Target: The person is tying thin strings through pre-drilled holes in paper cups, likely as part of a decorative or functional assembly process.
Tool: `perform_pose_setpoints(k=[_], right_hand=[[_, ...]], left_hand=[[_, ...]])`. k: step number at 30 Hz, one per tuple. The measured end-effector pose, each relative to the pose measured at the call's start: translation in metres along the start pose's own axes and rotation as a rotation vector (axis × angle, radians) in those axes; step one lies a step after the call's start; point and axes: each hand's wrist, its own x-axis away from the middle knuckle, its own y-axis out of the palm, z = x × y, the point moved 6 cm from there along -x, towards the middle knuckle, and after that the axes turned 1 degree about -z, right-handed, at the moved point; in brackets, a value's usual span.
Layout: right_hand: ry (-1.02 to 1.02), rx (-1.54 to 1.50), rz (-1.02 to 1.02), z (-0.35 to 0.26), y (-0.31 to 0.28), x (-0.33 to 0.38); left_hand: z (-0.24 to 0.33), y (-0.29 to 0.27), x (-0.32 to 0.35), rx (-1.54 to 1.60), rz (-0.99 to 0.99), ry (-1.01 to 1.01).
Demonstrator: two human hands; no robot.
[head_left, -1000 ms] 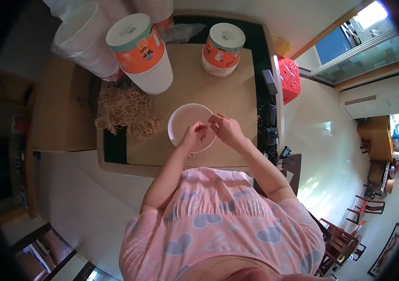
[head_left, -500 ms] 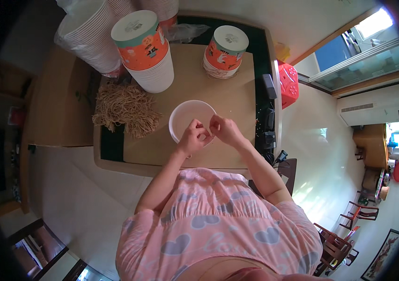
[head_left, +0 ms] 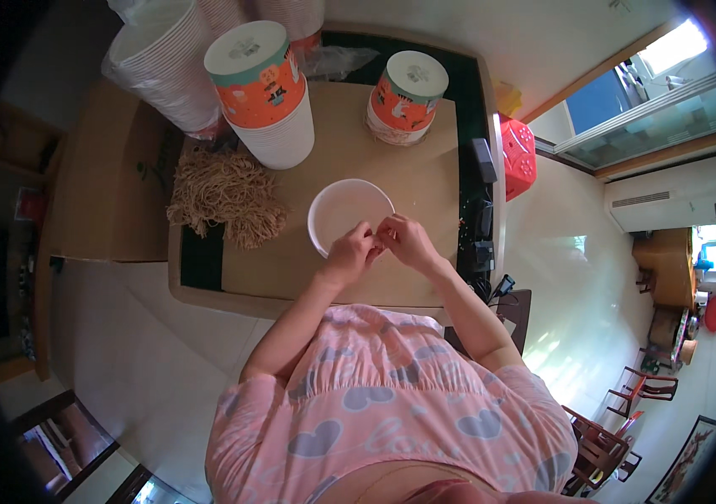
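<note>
A white paper bucket (head_left: 348, 206) stands with its mouth up on the brown board in front of me. My left hand (head_left: 353, 255) is closed at its near right rim, fingers pinched together. Against it, my right hand (head_left: 409, 241) is closed too, and the fingertips of both meet at the rim. What they pinch is hidden between the fingers. To the left lies a tangled heap of tan twisted cords (head_left: 228, 197).
Behind the cords stands a tall stack of paper buckets (head_left: 278, 126) topped by an orange one. A shorter orange-banded stack (head_left: 407, 97) is at the back right. Bagged white buckets (head_left: 156, 67) lean at the far left. Black adapters (head_left: 482, 218) line the right edge.
My hands have drawn closer together, and their fingertips now meet. The bucket has shifted slightly right. A bit of cord that showed below my left hand is out of sight.
</note>
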Motion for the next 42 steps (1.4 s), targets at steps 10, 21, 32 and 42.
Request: perform_pose_setpoints(k=[10,21,32,42], right_hand=[[-0.001,-0.036,0.147,-0.006,-0.006,0.028],[0.058,-0.136,0.407,-0.008,0.002,0.054],[-0.041,-0.093,0.450,-0.011,0.008,0.052],[0.101,-0.233,0.389,0.007,0.002,0.050]], left_hand=[[-0.043,0.030,0.011,0.981,-0.251,-0.720],[-0.031,0.041,0.013,1.260,-0.247,-0.935],[-0.037,0.037,0.015,1.270,-0.198,-0.940],[-0.038,0.033,0.017,1.170,-0.170,-0.878]])
